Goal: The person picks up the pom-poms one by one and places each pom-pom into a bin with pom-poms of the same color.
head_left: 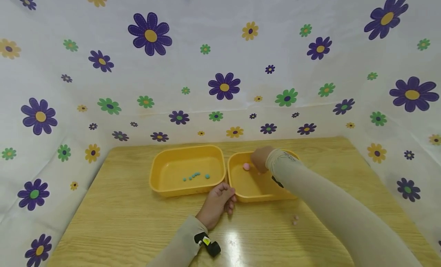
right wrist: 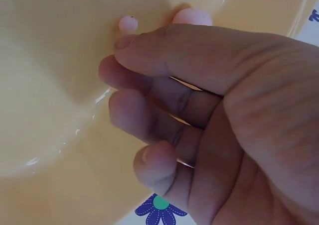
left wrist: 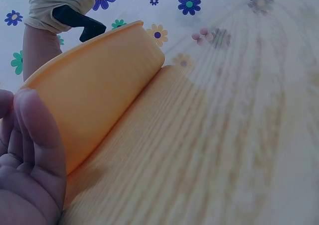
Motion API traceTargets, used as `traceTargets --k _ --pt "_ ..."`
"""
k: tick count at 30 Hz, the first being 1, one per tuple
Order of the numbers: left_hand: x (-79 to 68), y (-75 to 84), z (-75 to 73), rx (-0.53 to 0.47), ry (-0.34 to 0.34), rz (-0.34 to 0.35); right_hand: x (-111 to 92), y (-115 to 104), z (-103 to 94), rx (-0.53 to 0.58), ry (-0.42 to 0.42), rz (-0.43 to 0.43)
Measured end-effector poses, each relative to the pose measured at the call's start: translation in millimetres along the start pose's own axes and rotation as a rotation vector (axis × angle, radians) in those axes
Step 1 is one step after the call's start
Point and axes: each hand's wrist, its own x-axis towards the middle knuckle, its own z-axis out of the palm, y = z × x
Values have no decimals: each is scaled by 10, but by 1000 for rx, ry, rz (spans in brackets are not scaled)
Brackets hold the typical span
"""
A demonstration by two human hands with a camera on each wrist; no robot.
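Note:
Two yellow plastic trays stand side by side. My left hand (head_left: 215, 205) pinches the rim of the right tray (head_left: 237, 198) at its near left corner, with fingers against the outer wall in the left wrist view. My right hand (head_left: 262, 158) reaches down into that tray, fingers curled and thumb lying over the index finger. Just past the thumb tip is a small pink ball (right wrist: 128, 23), and a larger pink ball (right wrist: 193, 17) sits behind the thumb. Whether anything lies between thumb and index finger I cannot tell.
In the left tray (head_left: 165, 190) lie several small blue-green balls (head_left: 195, 175). A few small pale pink balls (head_left: 295, 220) rest on the wooden table (head_left: 138, 225) near my right forearm. A white flower-print cloth (head_left: 193, 68) hangs behind and at both sides.

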Motion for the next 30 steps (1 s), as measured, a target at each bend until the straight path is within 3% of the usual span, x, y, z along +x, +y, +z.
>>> traceTargets --k 8,15,20,24,30 --pt "17 -15 8 1 -1 2 18 -6 3 45 -59 23" --pt "18 -21 14 0 -6 -2 44 47 35 102 -57 7" --pt "17 -18 10 1 1 1 -149 136 -44 238 60 -53" --pt "13 -25 19 9 4 0 -438 183 -58 352 178 -98" --pt "12 -29 18 20 12 6 -909 142 51 445 331 -67"
